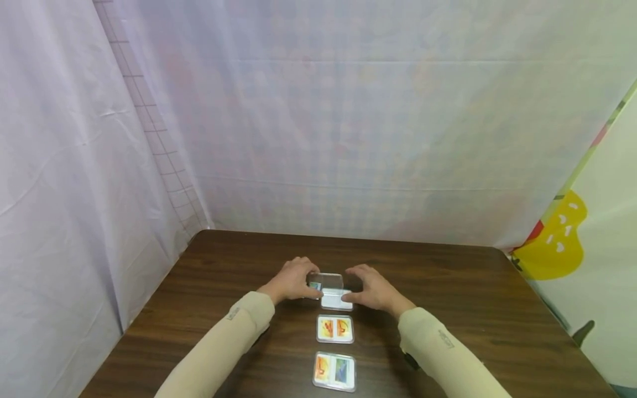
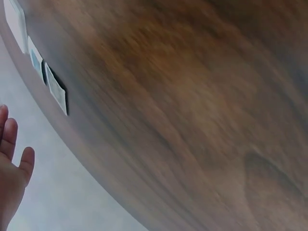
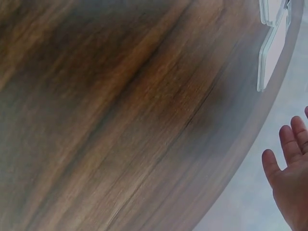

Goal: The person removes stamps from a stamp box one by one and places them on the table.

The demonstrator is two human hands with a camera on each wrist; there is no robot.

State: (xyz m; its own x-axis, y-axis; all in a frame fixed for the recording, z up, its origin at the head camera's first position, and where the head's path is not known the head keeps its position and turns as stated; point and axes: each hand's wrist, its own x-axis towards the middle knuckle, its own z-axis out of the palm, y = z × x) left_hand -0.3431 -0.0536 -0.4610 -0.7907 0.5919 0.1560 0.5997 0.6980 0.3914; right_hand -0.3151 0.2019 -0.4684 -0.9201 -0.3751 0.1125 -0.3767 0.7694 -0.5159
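Left grip (image 1: 292,279), right grip (image 1: 374,288) spread, flanking clear case (image 1: 330,280)

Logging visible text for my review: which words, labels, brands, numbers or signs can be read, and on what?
None is legible.
Left sleeve: dark lettering-like mark, too blurred.
Right sleeve: likewise.
Nearest picture card: any print too small.
Middle picture card: likewise.
White card: nothing legible.

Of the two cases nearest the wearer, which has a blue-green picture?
The nearest case, lowest in head view: orange picture left, blue-green picture right. The case beyond shows two orange pictures.
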